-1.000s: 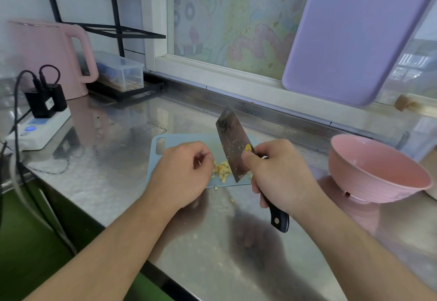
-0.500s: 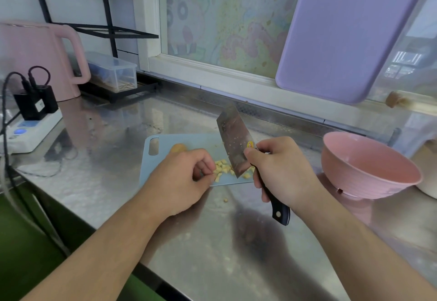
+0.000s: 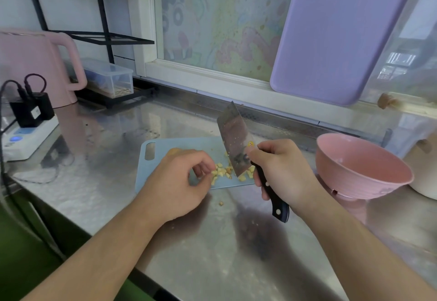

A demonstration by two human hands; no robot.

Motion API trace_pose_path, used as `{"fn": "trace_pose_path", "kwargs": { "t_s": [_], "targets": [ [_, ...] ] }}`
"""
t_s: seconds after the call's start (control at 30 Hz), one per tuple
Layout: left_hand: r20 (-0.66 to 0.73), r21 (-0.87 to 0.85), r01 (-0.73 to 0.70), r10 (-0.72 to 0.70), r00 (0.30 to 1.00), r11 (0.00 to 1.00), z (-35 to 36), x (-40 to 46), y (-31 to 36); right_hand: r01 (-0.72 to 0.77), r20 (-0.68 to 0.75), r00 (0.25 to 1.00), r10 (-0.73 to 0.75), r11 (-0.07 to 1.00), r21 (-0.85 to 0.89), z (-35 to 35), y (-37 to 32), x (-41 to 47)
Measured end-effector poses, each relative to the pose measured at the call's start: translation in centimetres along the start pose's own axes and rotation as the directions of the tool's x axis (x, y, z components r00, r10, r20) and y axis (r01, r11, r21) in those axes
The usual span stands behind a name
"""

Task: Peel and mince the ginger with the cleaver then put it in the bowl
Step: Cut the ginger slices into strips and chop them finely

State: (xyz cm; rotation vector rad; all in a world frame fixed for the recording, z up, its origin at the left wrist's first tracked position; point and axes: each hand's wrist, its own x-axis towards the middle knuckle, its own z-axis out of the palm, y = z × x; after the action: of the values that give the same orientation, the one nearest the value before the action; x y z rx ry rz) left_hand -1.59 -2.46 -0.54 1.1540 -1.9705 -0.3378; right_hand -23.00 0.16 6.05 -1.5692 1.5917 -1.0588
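Nearest you on the steel counter [image 3: 212, 241], 1 stray ginger bit [image 3: 221, 203] lies just off the front edge of the blue cutting board [image 3: 184, 143], between your 2 forearms.

Your left hand [image 3: 176, 183] rests at the board's front edge with its fingers curled loosely; the fingertips [image 3: 208, 170] touch the left fringe of the chopped ginger [image 3: 227, 173], and you seem to be nudging pieces inward rather than pinching any. Your right hand [image 3: 281, 170] is wrapped round the black handle of the cleaver [image 3: 234, 140], thumb pressed on the blade's flat.

What the next move turns on is this: the pile sits between your hands, and the blade stands in its right part, with a few pieces lying to the blade's right. The cleaver's long axis runs from the handle near you, up and away to the far left, so the edge faces the pile and your left fingertips. Your left hand is the nearer to the ginger; keep those tips tucked back.

Farther right, well apart from the board, the pink bowl [image 3: 369, 182] stands on your knife-hand side, no ginger visible in it. The pieces look coarse, so more mincing probably comes first.
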Motion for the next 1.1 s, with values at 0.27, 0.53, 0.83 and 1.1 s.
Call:
{"fn": "trace_pose_path", "kwargs": {
  "t_s": [0.27,0.53,0.83,1.1],
  "targets": [
    [0.062,0.134,0.003,-0.011,0.998,0.991,0.7,0.4,-0.4,0.016,0.021,1.0,-0.017,0.999,0.049,-0.1,0.1,-0.1],
    [-0.188,-0.071,0.249,-0.258,0.948,0.966,0.1,0.6,-0.7,-0.009,0.081,0.997,0.0,0.994,0.111,0.1,-0.1,-0.1],
    [-0.252,-0.023,0.421,-0.413,0.875,0.907,-0.4,0.8,0.5,-0.135,0.211,0.971,0.113,0.986,0.094,2.9,-0.7,-1.1],
    [-0.261,-0.04,0.503,-0.495,0.829,0.864,-0.9,0.8,0.9,-0.182,0.225,0.961,0.16,0.98,0.076,4.1,-0.8,-1.5]
  ]
}}
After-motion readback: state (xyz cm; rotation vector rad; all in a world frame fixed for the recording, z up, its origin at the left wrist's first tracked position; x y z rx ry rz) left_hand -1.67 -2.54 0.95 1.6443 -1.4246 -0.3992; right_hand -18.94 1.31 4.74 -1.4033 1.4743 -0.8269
